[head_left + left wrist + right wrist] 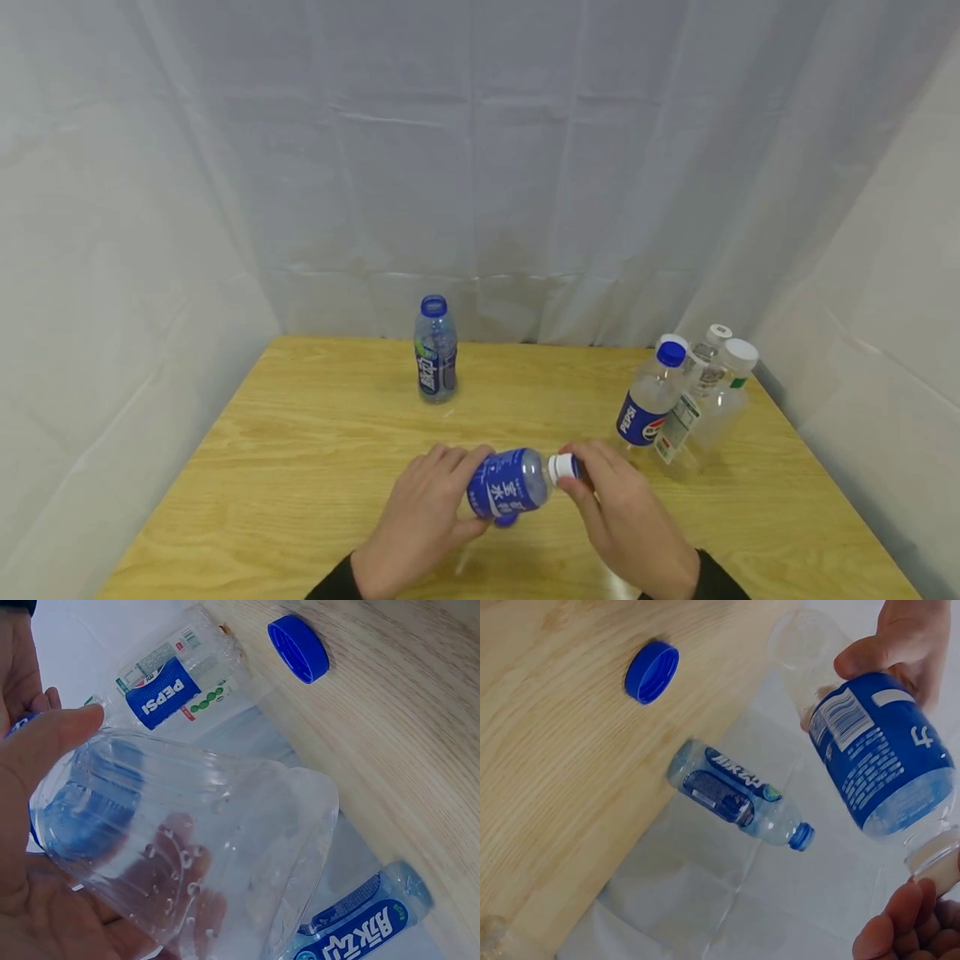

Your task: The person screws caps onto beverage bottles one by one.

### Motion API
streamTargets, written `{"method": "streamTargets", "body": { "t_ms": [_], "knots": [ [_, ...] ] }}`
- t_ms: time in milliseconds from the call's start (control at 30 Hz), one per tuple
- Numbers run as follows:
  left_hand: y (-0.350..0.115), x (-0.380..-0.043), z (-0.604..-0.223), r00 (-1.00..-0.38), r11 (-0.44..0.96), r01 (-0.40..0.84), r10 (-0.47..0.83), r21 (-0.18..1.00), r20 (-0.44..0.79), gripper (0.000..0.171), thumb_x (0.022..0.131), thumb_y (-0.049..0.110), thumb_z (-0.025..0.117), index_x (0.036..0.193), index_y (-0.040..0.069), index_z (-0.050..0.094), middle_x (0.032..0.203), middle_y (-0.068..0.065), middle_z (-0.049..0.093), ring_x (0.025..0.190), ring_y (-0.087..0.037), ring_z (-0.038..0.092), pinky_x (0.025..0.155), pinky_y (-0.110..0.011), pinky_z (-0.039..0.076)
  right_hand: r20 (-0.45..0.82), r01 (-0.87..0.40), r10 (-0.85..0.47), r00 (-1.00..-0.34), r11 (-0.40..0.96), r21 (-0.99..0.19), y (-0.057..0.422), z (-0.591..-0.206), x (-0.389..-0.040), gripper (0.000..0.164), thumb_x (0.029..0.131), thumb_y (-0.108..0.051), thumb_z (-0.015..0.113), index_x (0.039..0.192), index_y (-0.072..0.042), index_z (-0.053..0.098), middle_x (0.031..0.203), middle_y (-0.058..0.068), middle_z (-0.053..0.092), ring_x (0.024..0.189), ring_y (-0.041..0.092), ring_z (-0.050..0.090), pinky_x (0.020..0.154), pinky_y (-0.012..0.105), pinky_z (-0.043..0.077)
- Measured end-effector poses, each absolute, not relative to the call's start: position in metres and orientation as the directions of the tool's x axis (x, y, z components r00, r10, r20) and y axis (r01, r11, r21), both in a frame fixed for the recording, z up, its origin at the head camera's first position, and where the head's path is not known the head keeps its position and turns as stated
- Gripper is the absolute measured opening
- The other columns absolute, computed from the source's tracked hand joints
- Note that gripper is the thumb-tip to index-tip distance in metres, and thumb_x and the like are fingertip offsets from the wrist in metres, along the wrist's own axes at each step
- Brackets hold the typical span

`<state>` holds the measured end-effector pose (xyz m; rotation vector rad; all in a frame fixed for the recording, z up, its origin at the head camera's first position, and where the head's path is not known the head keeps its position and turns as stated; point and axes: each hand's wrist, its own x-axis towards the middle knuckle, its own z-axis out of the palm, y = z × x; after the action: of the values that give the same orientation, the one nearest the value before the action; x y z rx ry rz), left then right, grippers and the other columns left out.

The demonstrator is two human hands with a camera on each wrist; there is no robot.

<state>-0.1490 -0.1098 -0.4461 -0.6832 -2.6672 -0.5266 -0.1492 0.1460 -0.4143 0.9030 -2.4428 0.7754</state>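
Observation:
A clear plastic bottle with a blue label (510, 483) lies nearly level in the air above the front of the table, its neck to the right. My left hand (431, 508) grips its body near the base. At the other end, my right hand (626, 508) pinches the white cap (561, 468) between thumb and fingers. Droplets cling inside the clear bottom of the bottle (247, 825) in the left wrist view. Under the held bottle, a loose blue cap (652, 673) rests on the wood, partly hidden in the head view.
A blue-labelled bottle (435, 358) with a blue neck stands upright at the back centre, seemingly uncapped. To the right, a Pepsi bottle (647, 408) with a blue cap is grouped with several white-capped clear bottles (708, 417). White sheeting (480, 167) walls the wooden table (315, 433).

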Motion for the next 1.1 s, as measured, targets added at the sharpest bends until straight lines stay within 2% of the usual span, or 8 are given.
{"method": "streamTargets", "body": {
  "t_ms": [167,400,467,633,733,900,1100],
  "knots": [
    [-0.106,-0.148,-0.447,-0.828,0.837,0.494,0.368,0.237,0.423,0.081,0.068,0.04,0.09,0.137,0.014,0.058,0.114,-0.003,0.07,0.104,-0.018,0.062,0.087,-0.039,0.056,0.529,-0.64,-0.403,-0.747,0.651,-0.408,0.143,-0.415,-0.149,0.017,0.1,-0.011,0.062,0.117,-0.011,0.059,0.101,-0.008,0.059,0.083,0.0,0.052,0.067,0.019,0.053],
    [-0.102,-0.148,-0.447,-0.816,0.859,0.476,0.352,0.187,0.459,0.084,0.067,0.045,0.09,0.137,0.012,0.058,0.113,-0.005,0.069,0.104,-0.022,0.063,0.089,-0.041,0.056,0.507,-0.58,-0.326,-0.798,0.643,-0.499,0.14,-0.415,-0.152,0.011,0.1,-0.011,0.061,0.11,-0.007,0.063,0.088,-0.008,0.056,0.073,0.001,0.049,0.059,0.018,0.047],
    [-0.102,-0.148,-0.447,-0.819,0.862,0.47,0.344,0.192,0.458,0.084,0.067,0.046,0.09,0.137,0.011,0.058,0.113,-0.006,0.069,0.104,-0.023,0.063,0.089,-0.042,0.056,0.48,-0.558,-0.316,-0.818,0.635,-0.534,0.14,-0.414,-0.154,0.011,0.101,-0.012,0.06,0.109,-0.007,0.064,0.086,-0.008,0.056,0.07,0.001,0.048,0.058,0.019,0.046],
    [-0.103,-0.148,-0.446,-0.845,0.862,0.453,0.335,0.226,0.417,0.085,0.066,0.044,0.091,0.137,0.012,0.058,0.115,-0.007,0.069,0.108,-0.024,0.062,0.092,-0.045,0.055,0.364,-0.502,-0.347,-0.865,0.616,-0.607,0.144,-0.408,-0.158,0.011,0.101,-0.02,0.061,0.109,-0.015,0.065,0.081,-0.013,0.054,0.068,0.001,0.049,0.056,0.02,0.047],
    [-0.103,-0.148,-0.446,-0.858,0.858,0.447,0.332,0.253,0.392,0.084,0.066,0.042,0.091,0.137,0.014,0.057,0.116,-0.006,0.069,0.109,-0.023,0.062,0.093,-0.045,0.054,0.365,-0.526,-0.378,-0.851,0.608,-0.595,0.148,-0.407,-0.16,0.013,0.1,-0.022,0.063,0.112,-0.018,0.065,0.081,-0.015,0.055,0.069,0.0,0.051,0.059,0.02,0.049],
    [-0.102,-0.148,-0.445,-0.868,0.855,0.44,0.326,0.275,0.375,0.089,0.067,0.047,0.09,0.142,0.015,0.053,0.12,-0.006,0.068,0.111,-0.023,0.061,0.096,-0.046,0.053,0.459,-0.61,-0.404,-0.792,0.562,-0.559,0.152,-0.406,-0.163,0.021,0.099,-0.019,0.065,0.119,-0.016,0.065,0.084,-0.014,0.058,0.073,0.001,0.053,0.06,0.021,0.051],
    [-0.096,-0.152,-0.441,-0.88,0.838,0.441,0.335,0.32,0.336,0.097,0.07,0.054,0.087,0.149,0.017,0.045,0.127,-0.005,0.066,0.115,-0.022,0.061,0.099,-0.047,0.051,0.513,-0.638,-0.386,-0.766,0.548,-0.541,0.156,-0.399,-0.163,0.021,0.097,-0.014,0.067,0.118,-0.014,0.066,0.09,-0.014,0.062,0.077,0.0,0.056,0.062,0.02,0.052]
  ]
}}
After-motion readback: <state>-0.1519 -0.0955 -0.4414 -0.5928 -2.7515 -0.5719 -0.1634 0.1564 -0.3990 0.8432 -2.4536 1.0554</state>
